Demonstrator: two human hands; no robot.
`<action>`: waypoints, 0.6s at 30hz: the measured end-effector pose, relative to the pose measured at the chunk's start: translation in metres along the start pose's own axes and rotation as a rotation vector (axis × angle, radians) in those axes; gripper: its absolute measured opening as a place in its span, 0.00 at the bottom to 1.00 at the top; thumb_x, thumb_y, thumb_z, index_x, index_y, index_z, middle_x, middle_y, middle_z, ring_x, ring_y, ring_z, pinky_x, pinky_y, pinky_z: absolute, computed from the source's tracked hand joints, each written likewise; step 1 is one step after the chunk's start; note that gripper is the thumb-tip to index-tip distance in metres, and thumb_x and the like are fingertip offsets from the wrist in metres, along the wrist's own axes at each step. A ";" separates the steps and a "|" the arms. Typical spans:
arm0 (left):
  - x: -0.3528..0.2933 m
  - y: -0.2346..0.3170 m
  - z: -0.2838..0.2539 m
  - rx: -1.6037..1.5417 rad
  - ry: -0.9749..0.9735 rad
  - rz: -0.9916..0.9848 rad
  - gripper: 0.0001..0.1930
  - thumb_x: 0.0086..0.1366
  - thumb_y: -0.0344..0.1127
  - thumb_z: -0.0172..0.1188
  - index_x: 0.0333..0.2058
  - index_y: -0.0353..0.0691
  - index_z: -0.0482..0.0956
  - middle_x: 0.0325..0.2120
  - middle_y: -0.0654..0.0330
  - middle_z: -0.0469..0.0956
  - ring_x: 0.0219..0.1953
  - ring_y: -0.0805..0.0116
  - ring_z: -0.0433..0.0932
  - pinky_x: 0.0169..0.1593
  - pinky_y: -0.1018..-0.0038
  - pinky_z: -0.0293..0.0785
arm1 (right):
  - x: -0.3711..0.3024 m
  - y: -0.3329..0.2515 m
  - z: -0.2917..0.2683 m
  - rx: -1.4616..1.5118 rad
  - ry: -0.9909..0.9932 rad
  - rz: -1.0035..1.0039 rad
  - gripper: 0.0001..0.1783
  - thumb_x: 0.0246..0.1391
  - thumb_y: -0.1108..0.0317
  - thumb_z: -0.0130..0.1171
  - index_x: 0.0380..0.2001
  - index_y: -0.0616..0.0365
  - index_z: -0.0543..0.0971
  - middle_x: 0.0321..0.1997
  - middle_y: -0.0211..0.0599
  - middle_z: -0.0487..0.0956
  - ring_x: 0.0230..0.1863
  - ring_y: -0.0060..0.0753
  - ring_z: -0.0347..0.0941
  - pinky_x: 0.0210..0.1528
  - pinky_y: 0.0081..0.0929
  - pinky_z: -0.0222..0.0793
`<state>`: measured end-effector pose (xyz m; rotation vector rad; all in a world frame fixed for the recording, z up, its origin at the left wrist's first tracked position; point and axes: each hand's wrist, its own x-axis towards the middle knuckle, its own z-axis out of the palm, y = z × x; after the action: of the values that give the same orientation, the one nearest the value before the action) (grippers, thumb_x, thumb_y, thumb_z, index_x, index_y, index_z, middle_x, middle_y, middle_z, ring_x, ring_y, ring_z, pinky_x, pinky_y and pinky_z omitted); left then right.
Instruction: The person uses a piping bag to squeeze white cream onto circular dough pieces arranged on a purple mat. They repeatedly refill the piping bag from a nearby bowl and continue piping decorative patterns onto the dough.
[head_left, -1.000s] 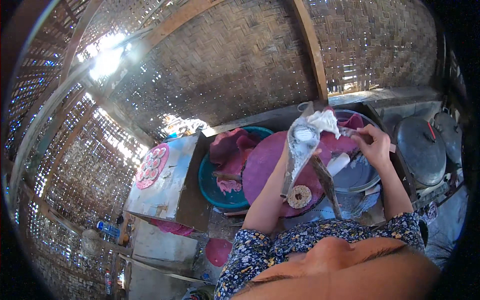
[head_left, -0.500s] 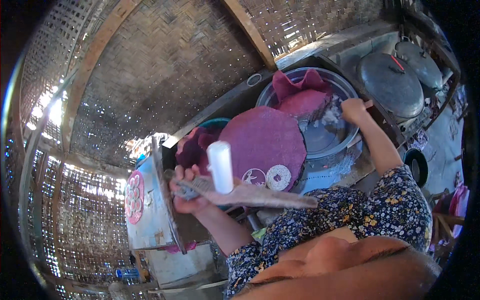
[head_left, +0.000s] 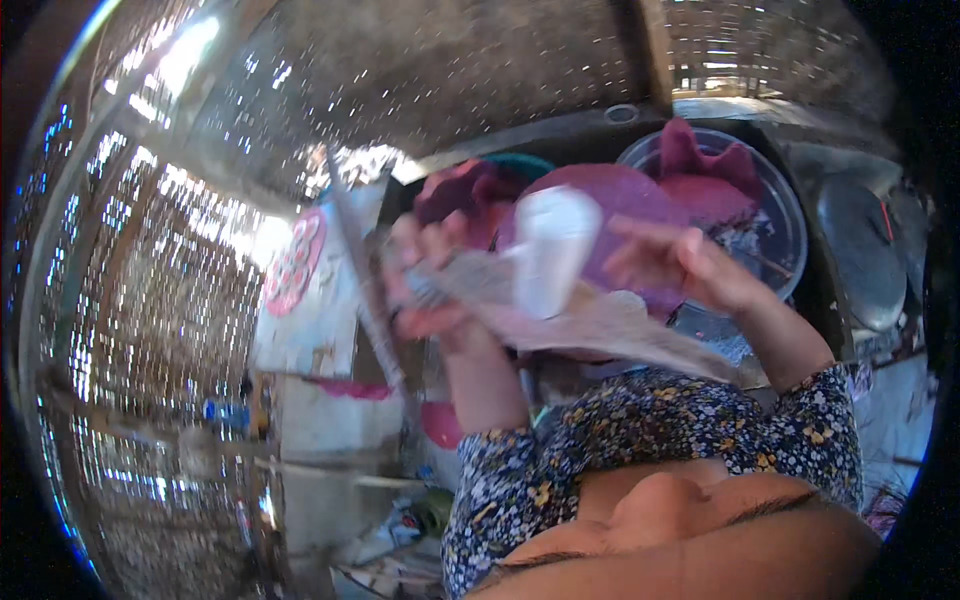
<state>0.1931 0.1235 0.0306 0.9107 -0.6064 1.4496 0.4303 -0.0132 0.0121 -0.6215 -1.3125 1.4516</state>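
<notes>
My left hand (head_left: 428,268) is wrapped round the wider end of a long wooden tool (head_left: 640,340), which slants down to the right across my front. A white plastic cylinder (head_left: 555,250) stands in the tool's middle. My right hand (head_left: 690,262), smeared by motion, hovers empty to the right of the cylinder with its fingers spread. Beneath both lies a round purple-pink mat (head_left: 600,180), partly hidden by the tool and hand. A clear plastic basin (head_left: 800,220) at the right holds pink cloth (head_left: 710,180), a whitish crumbly mass (head_left: 745,235) and a thin stick.
A dark-lidded pot (head_left: 860,250) stands at the far right. Dark red cloth (head_left: 460,195) lies in a green basin behind my left hand. On the table (head_left: 300,335) at the left is a pink tray (head_left: 295,265) with several round white pieces. A woven wall rises behind.
My right hand has left the basin, letting go of the stick, and has come left toward the tool. My left hand still grips the tool. The whole view has shifted.
</notes>
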 end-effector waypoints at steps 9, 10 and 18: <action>0.002 0.022 0.028 0.970 -0.330 -0.245 0.29 0.53 0.47 0.56 0.52 0.41 0.65 0.56 0.56 0.59 0.57 0.64 0.60 0.61 0.61 0.45 | -0.017 -0.012 0.057 0.470 0.033 -0.030 0.50 0.38 0.36 0.54 0.52 0.68 0.56 0.29 0.51 0.73 0.15 0.29 0.67 0.09 0.19 0.59; -0.013 0.039 0.001 1.149 -0.605 -0.268 0.27 0.54 0.49 0.55 0.50 0.41 0.66 0.55 0.56 0.61 0.56 0.63 0.62 0.61 0.60 0.43 | -0.008 -0.025 0.061 0.342 0.022 -0.054 0.52 0.35 0.39 0.60 0.52 0.73 0.55 0.27 0.50 0.73 0.13 0.26 0.67 0.07 0.14 0.58; -0.049 0.042 -0.022 1.016 -0.414 -0.911 0.47 0.39 0.37 0.69 0.56 0.43 0.48 0.48 0.58 0.69 0.50 0.68 0.68 0.60 0.65 0.50 | 0.019 -0.037 0.086 -0.709 0.223 -0.176 0.54 0.34 0.56 0.66 0.60 0.61 0.47 0.56 0.52 0.58 0.51 0.44 0.63 0.49 0.30 0.61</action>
<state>0.1450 0.1091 -0.0152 1.9761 0.3457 0.6457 0.3614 -0.0343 0.0743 -1.0585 -1.6489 0.7233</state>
